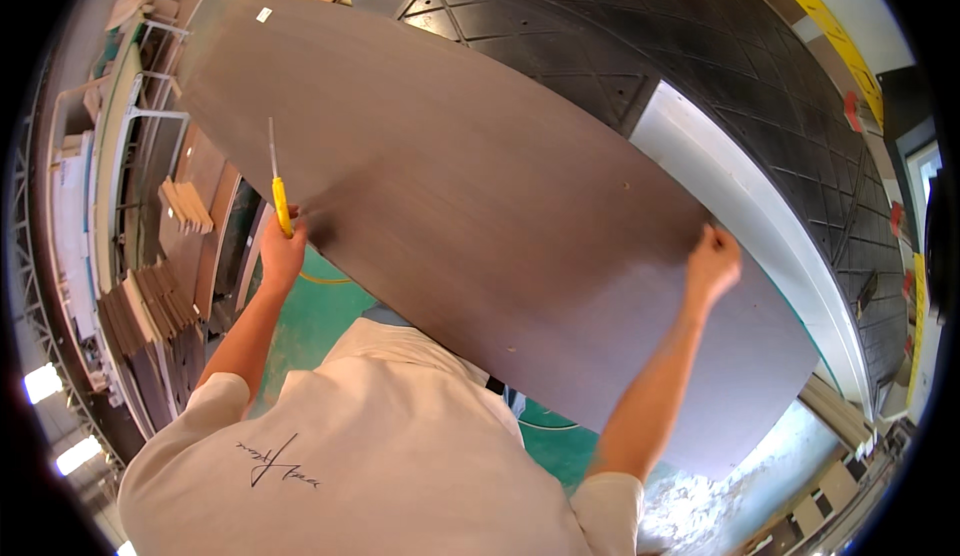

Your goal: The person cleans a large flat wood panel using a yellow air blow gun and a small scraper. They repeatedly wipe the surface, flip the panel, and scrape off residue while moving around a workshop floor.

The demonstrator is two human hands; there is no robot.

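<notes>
A long dark brown-grey panel (450, 186) stretches across in front of me, running from the far left to the near right. My left hand (284, 246), closed at the panel's left edge, grips a yellow-handled tool (281, 201) with a long thin metal shaft pointing away from me; I cannot tell its exact kind. Over the panel's far right edge is my right hand (714, 261), fingers curled together. What those fingers hold, if anything, is hidden. A small white label (264, 16) is stuck near the panel's far left corner.
On the left stand a white-framed rack (150, 96) and stacked board strips (150, 306). Beyond the panel lies a black ribbed surface (740, 76) with a pale curved edge (720, 166). Green floor (310, 321) shows below, and more strips (838, 411) lie at the right.
</notes>
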